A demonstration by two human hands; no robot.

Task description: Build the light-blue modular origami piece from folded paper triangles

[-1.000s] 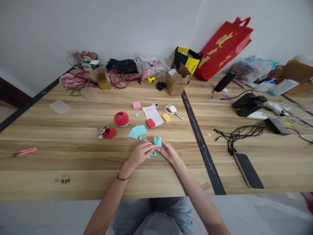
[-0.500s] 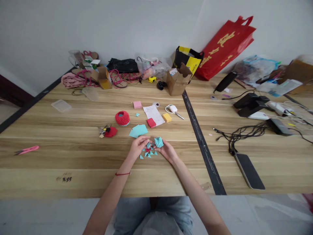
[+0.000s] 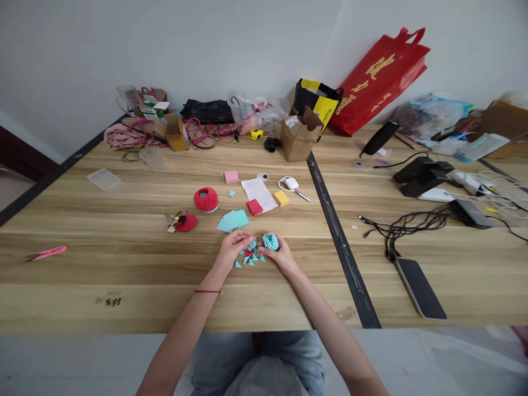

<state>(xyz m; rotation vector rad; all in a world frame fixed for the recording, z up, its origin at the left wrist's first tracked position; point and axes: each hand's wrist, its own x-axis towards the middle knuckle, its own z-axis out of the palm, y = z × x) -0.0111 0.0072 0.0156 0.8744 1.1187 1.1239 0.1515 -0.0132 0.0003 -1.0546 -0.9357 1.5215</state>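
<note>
Between the thumb and fingers of my right hand (image 3: 280,254) is a ring of folded light-blue paper pieces (image 3: 270,241), its hollow middle turned toward me. My left hand (image 3: 233,248) pinches a smaller cluster of light-blue folded paper (image 3: 252,244), just left of the ring. Below both hands, several loose blue paper triangles (image 3: 251,261) lie on the table, with a bit of red paper (image 3: 248,252) among them. A fan of blue paper sheets (image 3: 233,221) rests just beyond my left hand.
A red folded-paper bowl (image 3: 206,199) stands beyond my left hand, near keys (image 3: 171,222). Farther back are a white sheet (image 3: 259,192) and pink (image 3: 231,176), red (image 3: 254,207) and yellow (image 3: 281,198) paper stacks. Pink scissors (image 3: 47,253) lie far left; black cables (image 3: 421,223) spread right.
My right hand has turned the blue paper ring, so its round opening now shows. The left hand stays in nearly the same place with its small cluster.
</note>
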